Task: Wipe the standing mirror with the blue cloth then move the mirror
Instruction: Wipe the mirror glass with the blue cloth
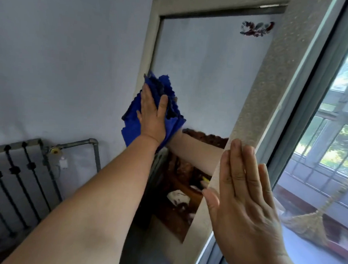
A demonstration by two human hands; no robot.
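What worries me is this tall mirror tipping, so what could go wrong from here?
1. The right hand only lies flat on the frame of the mirror, not gripping, so a hard push from the left hand could shift or tip it.
2. The blue cloth overlaps the mirror's left edge; a stroke may slip off onto the wall.

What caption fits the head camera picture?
Left hand presses blue cloth on standing mirror; right hand rests flat against its frame.

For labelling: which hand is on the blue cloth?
The left hand, on the crumpled blue cloth; the right hand lies flat against the pale mirror frame.
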